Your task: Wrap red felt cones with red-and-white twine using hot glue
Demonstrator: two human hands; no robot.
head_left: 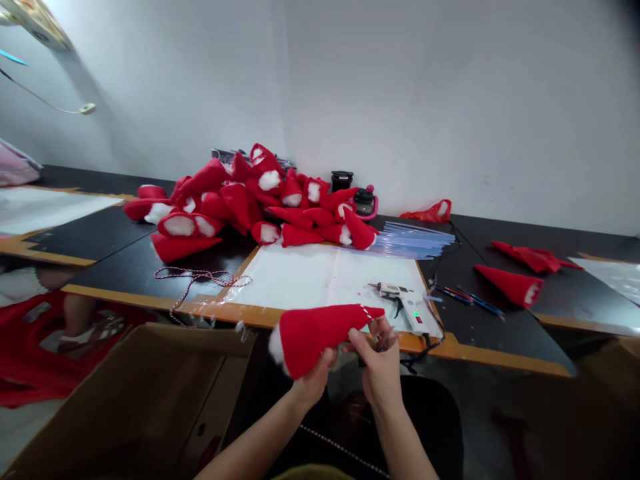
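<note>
A red felt cone [320, 333] with white stuffing at its wide left end lies across my two hands, above the table's front edge. My left hand [316, 379] grips its underside near the middle. At the narrow right end, my right hand [377, 350] pinches the tip, where a red-and-white cord [367, 312] crosses the felt. Some dark thing in my right hand's fingers is too hidden to name. Beyond the hands, a white glue gun [409, 307] with a green light rests on the white sheet [300, 273].
Stuffed red cones [240, 200] are heaped at the back. Clear glue sticks [415, 240] lie right of them, pens [473, 300] nearer. Twisted cord [193, 277] lies at left, an open cardboard box [125, 400] below. Further cones [510, 283] lie at right.
</note>
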